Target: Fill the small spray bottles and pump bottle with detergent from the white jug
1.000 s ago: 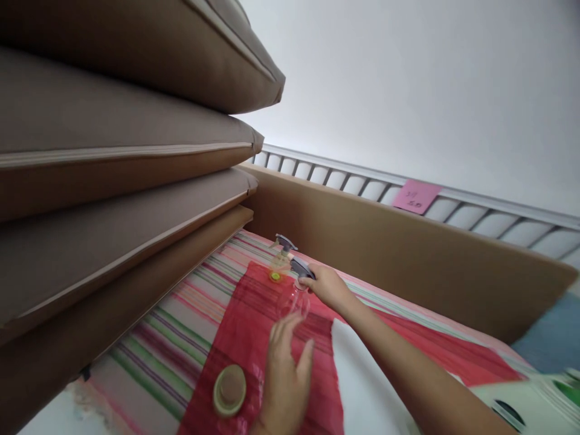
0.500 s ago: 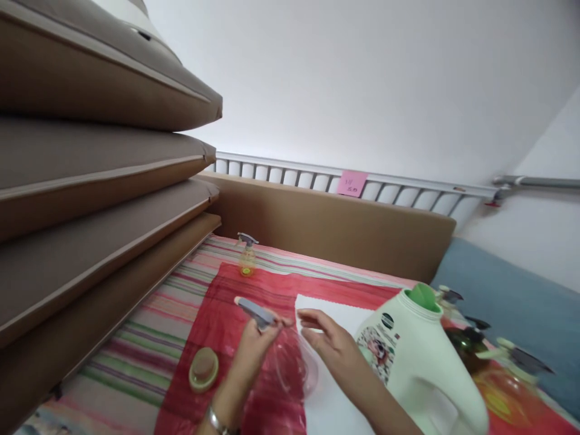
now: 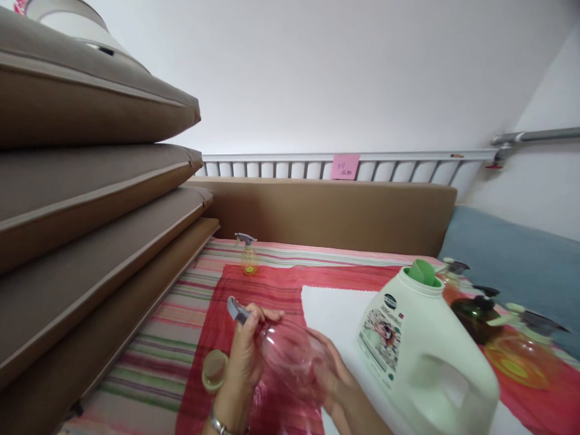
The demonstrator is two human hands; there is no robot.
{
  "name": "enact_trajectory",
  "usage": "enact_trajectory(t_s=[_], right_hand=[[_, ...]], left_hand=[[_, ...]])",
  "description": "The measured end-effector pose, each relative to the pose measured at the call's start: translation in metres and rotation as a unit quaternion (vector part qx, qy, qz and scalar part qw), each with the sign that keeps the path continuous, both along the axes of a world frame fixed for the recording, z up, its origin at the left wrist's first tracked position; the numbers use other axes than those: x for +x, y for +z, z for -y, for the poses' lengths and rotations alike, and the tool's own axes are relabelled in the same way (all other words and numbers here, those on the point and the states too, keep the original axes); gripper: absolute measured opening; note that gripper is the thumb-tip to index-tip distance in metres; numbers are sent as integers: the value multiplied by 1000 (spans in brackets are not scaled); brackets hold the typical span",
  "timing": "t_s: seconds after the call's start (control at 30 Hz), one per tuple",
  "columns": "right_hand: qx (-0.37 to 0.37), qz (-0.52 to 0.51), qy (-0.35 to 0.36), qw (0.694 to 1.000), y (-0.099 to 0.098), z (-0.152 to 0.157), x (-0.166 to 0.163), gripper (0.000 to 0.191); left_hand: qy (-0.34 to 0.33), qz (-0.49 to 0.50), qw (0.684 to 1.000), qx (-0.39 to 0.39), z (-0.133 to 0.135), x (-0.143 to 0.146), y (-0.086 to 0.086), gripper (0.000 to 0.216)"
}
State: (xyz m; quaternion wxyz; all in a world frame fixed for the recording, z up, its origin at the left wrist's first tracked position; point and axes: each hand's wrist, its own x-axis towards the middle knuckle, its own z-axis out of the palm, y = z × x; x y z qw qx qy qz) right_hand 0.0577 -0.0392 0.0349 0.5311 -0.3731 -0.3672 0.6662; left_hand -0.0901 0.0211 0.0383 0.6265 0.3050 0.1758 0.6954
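The clear spray bottle (image 3: 290, 347) is btw. the two hands, in the btm middle of the view, above the red cloth (image 3: 254, 287). It lies tilted: its grey spray top (image 3: 238, 309) points to approx. 10 o'clock, its base to 4. The L hand (image 3: 251, 338) is closed round the neck, just under the top, so the neck is mostly hidden. The R hand (image 3: 335, 380) is cupped at the base; it is blurred, and I can't tell how firmly its fingers press. The base edge is also hard to see, b/c the red shows thru the plastic.

Seen from this bottle: btw. 8 and 9 o'clock is a round lid (image 3: 215, 370), partly covered by the L wrist. At 11 stands a small spray bottle (image 3: 249, 260), w/ yellowish liquid. At 3 is a big pale-green jug (image 3: 421, 350), cut off at the btm; the small print on its label is not readable. Behind the jug, a dark bottle (image 3: 473, 317) is partly hidden. At approx. 1 o'clock, the pink note (image 3: 345, 167) has writing too small to read.
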Motion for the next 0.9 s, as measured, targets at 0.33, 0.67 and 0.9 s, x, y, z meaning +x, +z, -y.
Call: enact_trajectory(t_s=[0.33,0.67,0.9], right_hand=[[-95,-98,116,984,11,2,6,55],[-68,-61,87,992,7,5,6,61],[-115,-131,-3,985,8,5,3,65]], left_hand=[[-19,40,999,13,0,-1,0,15],[-3,24,1000,18,0,1,0,16],[-6,22,1000,-4,-1,0,-1,17]])
